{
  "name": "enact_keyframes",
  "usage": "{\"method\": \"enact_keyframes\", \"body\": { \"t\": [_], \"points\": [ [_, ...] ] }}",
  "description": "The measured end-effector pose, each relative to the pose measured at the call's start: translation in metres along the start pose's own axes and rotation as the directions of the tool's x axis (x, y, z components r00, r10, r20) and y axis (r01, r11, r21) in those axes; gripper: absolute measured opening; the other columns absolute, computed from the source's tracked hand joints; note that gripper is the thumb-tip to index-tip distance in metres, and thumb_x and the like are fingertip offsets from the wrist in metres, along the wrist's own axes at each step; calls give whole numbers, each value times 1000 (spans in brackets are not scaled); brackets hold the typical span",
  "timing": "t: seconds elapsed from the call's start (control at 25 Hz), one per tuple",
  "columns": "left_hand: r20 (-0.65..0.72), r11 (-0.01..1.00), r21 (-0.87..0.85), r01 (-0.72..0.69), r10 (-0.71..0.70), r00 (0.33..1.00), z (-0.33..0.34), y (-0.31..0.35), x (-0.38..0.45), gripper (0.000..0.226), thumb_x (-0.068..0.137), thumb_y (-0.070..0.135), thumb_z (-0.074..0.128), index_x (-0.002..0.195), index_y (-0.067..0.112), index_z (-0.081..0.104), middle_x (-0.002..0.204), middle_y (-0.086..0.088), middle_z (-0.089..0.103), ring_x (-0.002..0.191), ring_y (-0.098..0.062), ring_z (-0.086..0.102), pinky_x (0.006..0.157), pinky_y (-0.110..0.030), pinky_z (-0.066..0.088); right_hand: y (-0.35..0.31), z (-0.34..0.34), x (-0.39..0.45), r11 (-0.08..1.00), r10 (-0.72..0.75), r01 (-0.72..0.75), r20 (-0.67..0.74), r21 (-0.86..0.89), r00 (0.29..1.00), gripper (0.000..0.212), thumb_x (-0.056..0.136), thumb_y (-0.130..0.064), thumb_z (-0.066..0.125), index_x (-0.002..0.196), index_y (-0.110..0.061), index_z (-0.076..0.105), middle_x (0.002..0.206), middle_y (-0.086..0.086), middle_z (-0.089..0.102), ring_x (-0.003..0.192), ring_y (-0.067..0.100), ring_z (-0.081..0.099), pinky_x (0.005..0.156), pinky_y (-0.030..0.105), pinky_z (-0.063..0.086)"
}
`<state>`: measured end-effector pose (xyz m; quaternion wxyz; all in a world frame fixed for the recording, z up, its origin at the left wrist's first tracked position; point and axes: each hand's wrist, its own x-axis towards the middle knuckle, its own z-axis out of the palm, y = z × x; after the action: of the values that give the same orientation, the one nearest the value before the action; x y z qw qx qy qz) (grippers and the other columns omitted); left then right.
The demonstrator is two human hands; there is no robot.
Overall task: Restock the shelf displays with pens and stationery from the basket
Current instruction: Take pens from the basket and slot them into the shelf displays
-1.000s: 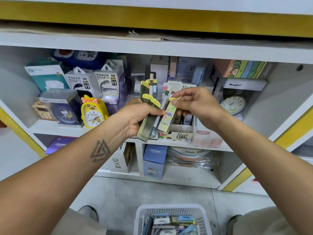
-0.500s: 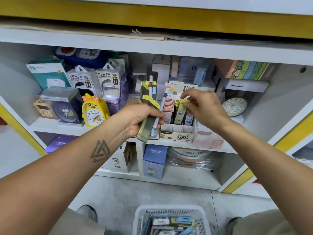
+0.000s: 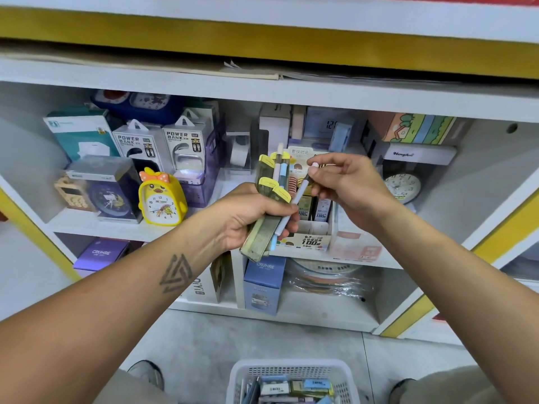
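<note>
Two bare forearms reach in from the lower corners, no sleeves, watch or rings visible. The left forearm carries a dark tattoo of interlocking triangles (three nested outlines, set just below the wrist). Beside the white basket at bottom centre, knees in khaki-grey trousers flank it on both sides, and a grey shoe shows to the basket's left, a darker one to its right.

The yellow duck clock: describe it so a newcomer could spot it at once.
Start at the white shelf left of the left hand. The yellow duck clock stands at its front edge, right of a dark blue boxed clock. Alone there, it is unboxed, bright yellow, with an orange polka-dot bow.
</note>
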<state>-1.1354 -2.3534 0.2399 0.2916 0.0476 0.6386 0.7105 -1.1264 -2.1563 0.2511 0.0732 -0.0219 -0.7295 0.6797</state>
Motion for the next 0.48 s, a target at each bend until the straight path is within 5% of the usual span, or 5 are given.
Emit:
{"method": "enact_keyframes", "body": {
  "t": [0.12,0.24,0.36,0.48],
  "points": [
    [-10,999,-43,8,-9,1000,3,0,5,19,81,-3,73,100,-6,70,86,-23,73,68,-30,73,53,-30,57,-8,-25,1,999,-42,47,-193,20,980,16,94,0,64,110,3,66,78,16,70,59,19,63,59,27,56],
    [-24,1000,-20,3,-4,1000,8,-2,10,6,80,-6,71,85,-2,73,85,-26,72,64,-29,71,51,-30,56,-12,-55,1,962,-215,141,-331,-235,919,14,95,-1,62,109,-2,60,80,18,72,58,21,68,60,35,61],
    [10,1000,4,-11,11,1000,22,-4,15,9,79,-8,71,77,0,75,85,-28,71,60,-29,68,49,-30,54,-9,-79,1,833,-380,167,-326,-528,866,15,94,-7,64,102,-15,54,82,15,72,68,28,72,69,48,61],
    [29,1000,16,-16,15,999,35,-4,18,9,78,-9,71,86,-5,71,84,-29,70,59,-28,66,48,-29,51,2,-90,-2,707,-435,144,-265,-692,860,20,94,-13,65,98,-27,51,83,5,72,75,20,72,75,45,60]
  ]
}}
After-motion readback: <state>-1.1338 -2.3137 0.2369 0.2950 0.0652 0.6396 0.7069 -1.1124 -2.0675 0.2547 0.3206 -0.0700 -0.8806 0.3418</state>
